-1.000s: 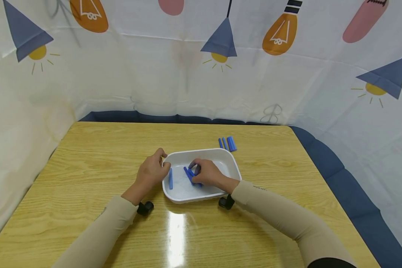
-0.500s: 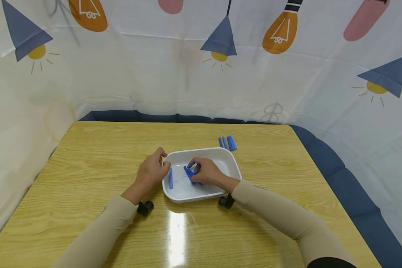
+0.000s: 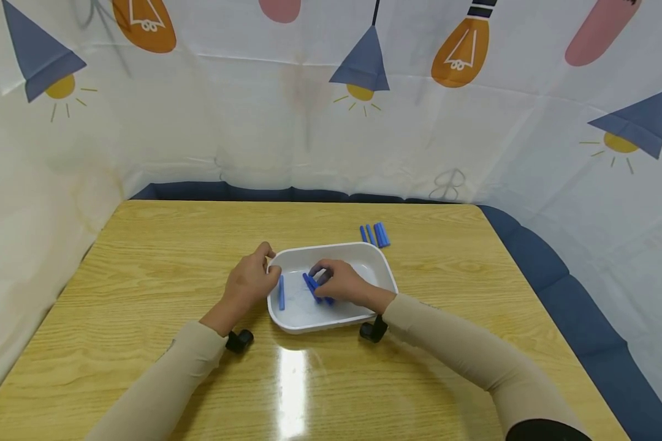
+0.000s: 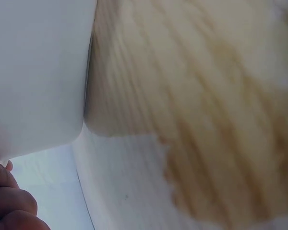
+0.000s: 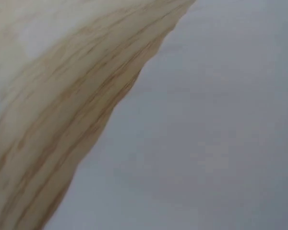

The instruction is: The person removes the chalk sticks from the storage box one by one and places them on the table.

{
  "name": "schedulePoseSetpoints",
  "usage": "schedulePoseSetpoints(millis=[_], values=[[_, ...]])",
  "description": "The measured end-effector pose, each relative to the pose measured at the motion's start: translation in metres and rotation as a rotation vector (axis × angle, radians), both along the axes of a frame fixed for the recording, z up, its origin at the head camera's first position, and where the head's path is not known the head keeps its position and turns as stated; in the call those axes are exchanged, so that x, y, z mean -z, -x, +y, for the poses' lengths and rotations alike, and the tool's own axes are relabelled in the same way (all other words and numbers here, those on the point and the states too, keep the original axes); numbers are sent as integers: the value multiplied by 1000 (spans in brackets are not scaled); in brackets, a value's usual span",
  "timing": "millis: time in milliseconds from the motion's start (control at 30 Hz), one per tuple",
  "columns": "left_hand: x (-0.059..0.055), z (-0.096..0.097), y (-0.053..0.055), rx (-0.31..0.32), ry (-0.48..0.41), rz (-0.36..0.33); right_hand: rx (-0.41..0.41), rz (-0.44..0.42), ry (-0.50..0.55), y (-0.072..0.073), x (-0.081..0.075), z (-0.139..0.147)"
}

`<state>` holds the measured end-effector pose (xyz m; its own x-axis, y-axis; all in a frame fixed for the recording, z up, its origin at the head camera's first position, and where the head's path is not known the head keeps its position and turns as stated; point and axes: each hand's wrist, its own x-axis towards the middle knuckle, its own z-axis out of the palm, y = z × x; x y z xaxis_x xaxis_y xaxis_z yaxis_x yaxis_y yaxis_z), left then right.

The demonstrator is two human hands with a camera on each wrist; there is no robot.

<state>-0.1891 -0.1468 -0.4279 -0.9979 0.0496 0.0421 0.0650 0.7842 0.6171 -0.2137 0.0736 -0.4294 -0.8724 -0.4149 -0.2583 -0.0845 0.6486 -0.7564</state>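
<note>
A white plastic tray [image 3: 358, 318] stands on the table in the head view. My left hand [image 3: 249, 278] grips its left rim, thumb at the inside edge; its fingers [image 4: 12, 206] show beside the tray's wall in the left wrist view. Over the tray's middle, my right hand [image 3: 343, 283] has thumb and fingers curled round a blue stick [image 3: 329, 301], partly hidden under the hand. Another blue stick [image 3: 311, 288] lies slanted against the fingers. A lighter blue stick [image 3: 281, 293] lies apart near the tray's left wall. The right wrist view shows only tray wall and table.
Several blue sticks [image 3: 382, 235] lie side by side on the wooden table [image 3: 160, 263], behind the tray's far right corner. A white printed cloth [image 3: 243, 122] hangs behind the table. Dark blue padding [image 3: 563, 300] runs along the right edge.
My right hand's fingers shift very slightly over the blue sticks inside the tray. The left hand and the tray stay in place.
</note>
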Motion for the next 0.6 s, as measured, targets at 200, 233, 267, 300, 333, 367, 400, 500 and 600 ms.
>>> schedulePoseSetpoints(millis=[200,233,267,300,333,367,400,500,600], values=[[0,0,1,17,25,-21,44,-97,70,1,-3,4],[0,1,1,18,27,-26,51,-110,76,1,-5,4],[0,1,1,19,29,-31,58,-124,84,1,-7,4],[1,1,1,20,28,-36,63,-136,91,1,-9,4],[0,1,1,18,28,-36,64,-144,99,0,-12,4],[0,1,0,16,27,-37,66,-153,107,0,-15,3],[0,1,0,15,27,-38,68,-160,112,-1,-18,3],[-2,1,-1,8,26,-37,71,-176,135,-3,-25,1],[-3,1,-1,5,27,-34,74,-188,153,-4,-30,1]])
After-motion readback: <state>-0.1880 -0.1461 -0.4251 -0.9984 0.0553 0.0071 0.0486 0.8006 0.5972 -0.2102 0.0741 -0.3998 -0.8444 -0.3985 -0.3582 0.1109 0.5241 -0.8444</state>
